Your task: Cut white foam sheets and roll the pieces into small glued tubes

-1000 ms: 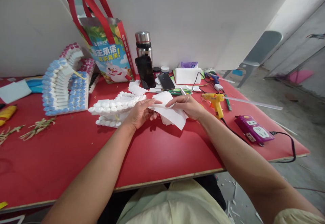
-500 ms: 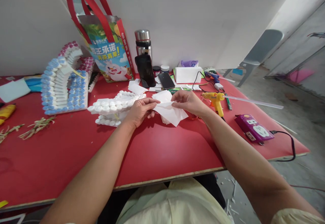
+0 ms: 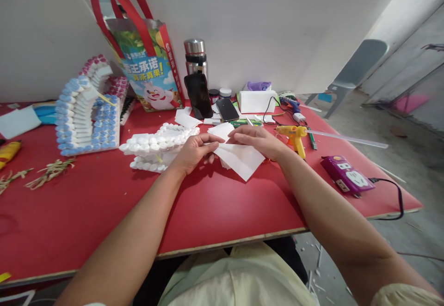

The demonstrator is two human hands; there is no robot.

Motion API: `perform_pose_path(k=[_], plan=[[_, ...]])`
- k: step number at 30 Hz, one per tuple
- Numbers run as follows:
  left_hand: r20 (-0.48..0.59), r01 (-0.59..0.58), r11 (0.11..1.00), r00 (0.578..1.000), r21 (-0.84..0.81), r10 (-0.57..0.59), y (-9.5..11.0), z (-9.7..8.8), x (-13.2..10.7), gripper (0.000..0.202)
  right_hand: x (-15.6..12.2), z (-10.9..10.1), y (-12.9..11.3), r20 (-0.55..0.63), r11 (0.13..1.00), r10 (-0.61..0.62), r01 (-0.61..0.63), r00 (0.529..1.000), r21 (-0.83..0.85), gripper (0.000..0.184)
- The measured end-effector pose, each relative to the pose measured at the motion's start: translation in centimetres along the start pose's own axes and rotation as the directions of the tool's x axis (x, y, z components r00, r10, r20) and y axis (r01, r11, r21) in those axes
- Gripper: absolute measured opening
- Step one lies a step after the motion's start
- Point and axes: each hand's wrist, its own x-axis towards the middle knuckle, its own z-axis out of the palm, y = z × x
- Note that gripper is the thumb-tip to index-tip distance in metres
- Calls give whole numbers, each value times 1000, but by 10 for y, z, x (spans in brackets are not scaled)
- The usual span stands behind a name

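Observation:
My left hand (image 3: 197,151) pinches the left corner of a thin white sheet of paper (image 3: 244,160) between thumb and fingers. The sheet slants down to the right, its lower corner over the red table. Along its upper edge lies my right hand (image 3: 258,140), fingers stretched out towards the left one; its thumb is mostly hidden. More white paper pieces (image 3: 221,131) sit just behind and beneath the sheet. Close to my left hand is a curved white piece (image 3: 156,144) built of rows of small white tips.
On the right lie a yellow glue gun (image 3: 294,136) with a long clear stick and a purple power strip (image 3: 348,175). Phones (image 3: 198,95), a steel flask (image 3: 194,56) and a shopping bag (image 3: 149,70) stand behind. A blue-and-white tipped piece (image 3: 86,121) is at left.
The sheet has swung lower and to the right and shows more of its face. My right hand's fingers have straightened from a pinch and moved slightly left; my left hand keeps its hold.

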Motion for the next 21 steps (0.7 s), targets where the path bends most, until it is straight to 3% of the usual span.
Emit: perform_pose_path(k=[3, 6, 11, 17, 21], plan=[[19, -14, 999, 1000, 44, 13, 2, 5, -1, 31, 0, 9, 2, 105, 992, 122, -123, 987, 7, 39], [-2, -25, 993, 1000, 118, 26, 2, 7, -1, 33, 1, 13, 5, 131, 990, 141, -143, 981, 7, 31], [-71, -11, 986, 997, 169, 23, -3, 5, 2, 33, 5, 14, 10, -6, 993, 86, -86, 996, -84, 24], [-121, -51, 999, 991, 7, 51, -8, -2, 7, 31, 4, 11, 6, -85, 998, 13, -18, 996, -52, 29], [-91, -52, 998, 995, -27, 49, -6, -5, 5, 27, -2, -2, 0, 98, 989, 94, -104, 991, 106, 48]])
